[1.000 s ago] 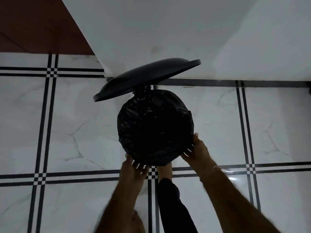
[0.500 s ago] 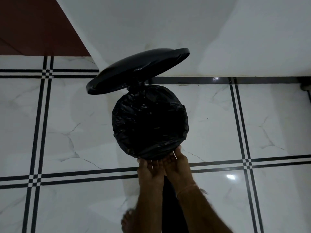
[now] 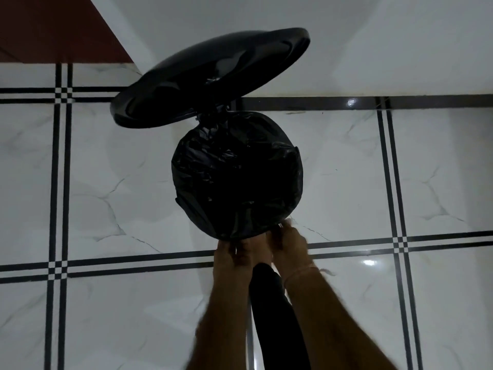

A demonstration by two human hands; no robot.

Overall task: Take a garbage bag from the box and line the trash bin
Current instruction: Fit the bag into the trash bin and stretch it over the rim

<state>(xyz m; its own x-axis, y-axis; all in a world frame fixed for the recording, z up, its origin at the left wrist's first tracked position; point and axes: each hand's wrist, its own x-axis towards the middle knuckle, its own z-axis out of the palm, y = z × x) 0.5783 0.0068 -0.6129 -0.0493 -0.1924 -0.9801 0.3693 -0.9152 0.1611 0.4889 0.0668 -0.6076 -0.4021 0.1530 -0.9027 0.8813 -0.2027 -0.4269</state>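
Both hands meet at the near rim of the trash bin (image 3: 186, 206): left hand (image 3: 230, 259) & right hand (image 3: 289, 245) side by side, fingers bunched on the garbage bag (image 3: 237, 169) edge, though exact pinch is blurred. Bag is draped over the bin mouth w/ lid (image 3: 210, 76) tilted up behind. Slack lies straight ahead of both hands, so prob. a tuck/tighten at that near edge comes next.

Dim, greyish light; glare spots on the glossy floor tiles (image 3: 369, 262); forearms motion-blurred.

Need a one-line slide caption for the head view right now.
Both hands, left and right, gather the black bag at the bin's near rim, lid raised, on the tiled floor.
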